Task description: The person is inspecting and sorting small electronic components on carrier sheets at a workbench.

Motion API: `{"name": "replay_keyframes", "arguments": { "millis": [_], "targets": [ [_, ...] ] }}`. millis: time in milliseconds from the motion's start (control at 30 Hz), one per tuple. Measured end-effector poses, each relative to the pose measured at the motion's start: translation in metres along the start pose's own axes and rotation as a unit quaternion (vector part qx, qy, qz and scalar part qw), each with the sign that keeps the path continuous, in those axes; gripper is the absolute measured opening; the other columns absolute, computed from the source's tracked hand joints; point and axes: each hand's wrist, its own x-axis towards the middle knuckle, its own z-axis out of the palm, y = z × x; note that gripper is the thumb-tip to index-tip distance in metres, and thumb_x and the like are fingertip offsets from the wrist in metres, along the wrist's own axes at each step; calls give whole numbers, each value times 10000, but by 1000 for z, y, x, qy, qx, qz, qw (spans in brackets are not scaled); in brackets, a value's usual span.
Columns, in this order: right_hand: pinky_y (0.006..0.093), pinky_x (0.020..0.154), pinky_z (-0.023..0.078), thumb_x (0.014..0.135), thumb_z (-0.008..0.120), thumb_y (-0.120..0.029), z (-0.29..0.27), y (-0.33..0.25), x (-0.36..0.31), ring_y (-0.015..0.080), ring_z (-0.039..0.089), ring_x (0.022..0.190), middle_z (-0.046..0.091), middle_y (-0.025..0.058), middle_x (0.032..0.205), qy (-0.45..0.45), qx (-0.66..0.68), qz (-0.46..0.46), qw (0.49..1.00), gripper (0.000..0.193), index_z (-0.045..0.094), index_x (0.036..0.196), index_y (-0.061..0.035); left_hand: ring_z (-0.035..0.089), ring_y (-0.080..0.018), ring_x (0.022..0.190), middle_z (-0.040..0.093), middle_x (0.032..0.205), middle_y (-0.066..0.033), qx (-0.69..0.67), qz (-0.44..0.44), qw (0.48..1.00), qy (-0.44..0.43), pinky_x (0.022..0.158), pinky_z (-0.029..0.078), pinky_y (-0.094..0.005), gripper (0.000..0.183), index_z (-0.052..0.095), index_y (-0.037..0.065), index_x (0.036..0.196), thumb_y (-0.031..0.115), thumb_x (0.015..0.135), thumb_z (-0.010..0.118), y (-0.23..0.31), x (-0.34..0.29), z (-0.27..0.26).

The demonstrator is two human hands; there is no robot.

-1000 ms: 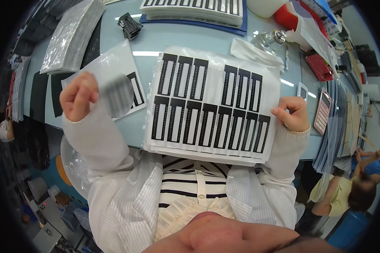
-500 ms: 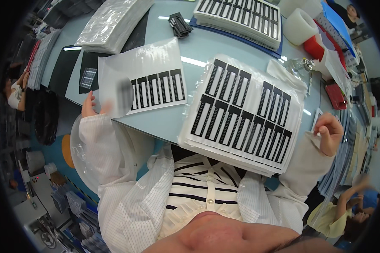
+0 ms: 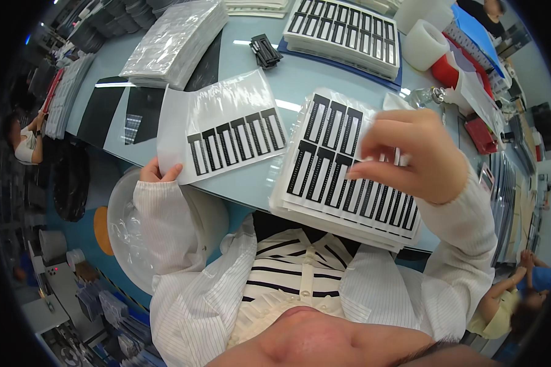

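Note:
My left hand (image 3: 160,172) pinches the lower left corner of a white sheet, thumb on top and fingers beneath. That sheet (image 3: 226,101) carries one row of black frame-shaped stickers along its lower part; its upper part is bare and glossy, and its left edge curls up. My right hand (image 3: 414,153) hovers over a thick stack of sticker sheets (image 3: 343,211) at the table's near edge. Its thumb and curved fingers are apart, with nothing visible between them. It hides the right part of the top sheet, which shows two rows of similar black stickers.
A plastic-wrapped stack (image 3: 174,43) stands far left, a small pile of black pieces (image 3: 265,51) beside it. Another sticker stack (image 3: 343,30) rests on a blue board at the back. A glass bottle (image 3: 423,96) and white roll (image 3: 425,44) stand right. Below left is a lined bin (image 3: 125,229).
My right hand has swung left from beside the stack to above it. My left hand, with a blurred dark round shape near it before, now grips the sheet's corner; that shape is gone.

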Motion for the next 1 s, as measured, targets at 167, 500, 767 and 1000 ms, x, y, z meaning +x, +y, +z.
{"name": "replay_keyframes", "arguments": {
  "millis": [167,500,767,1000],
  "targets": [
    [324,601,486,739,742,-218,61,-2,52,239,610,682,603,75,825,-12,-55,-61,997,283,587,916,-60,633,-172,837,658,963,-151,-103,66,992,-41,748,506,-304,354,571,-62,1092,185,853,657,25,-9,-7],
    [322,755,500,628,827,-199,130,0,109,229,590,899,447,71,1256,33,104,-64,992,733,464,1255,-85,620,-209,943,627,1066,-133,-306,111,937,-127,831,493,-329,430,537,-49,1178,196,842,649,65,-25,41],
    [365,919,442,536,858,-159,133,8,108,327,473,1110,409,169,1229,74,126,-97,985,889,413,1290,-9,610,-215,969,618,1096,-156,-320,115,925,-171,853,479,-338,419,523,-69,1192,189,872,609,85,-31,49],
    [368,934,429,563,816,-168,131,5,102,344,462,1111,416,194,1206,97,110,-111,983,849,408,1285,14,621,-195,918,634,1037,-141,-329,122,921,-167,814,487,-313,385,551,-68,1150,166,852,618,87,-33,51]
  ]
}}
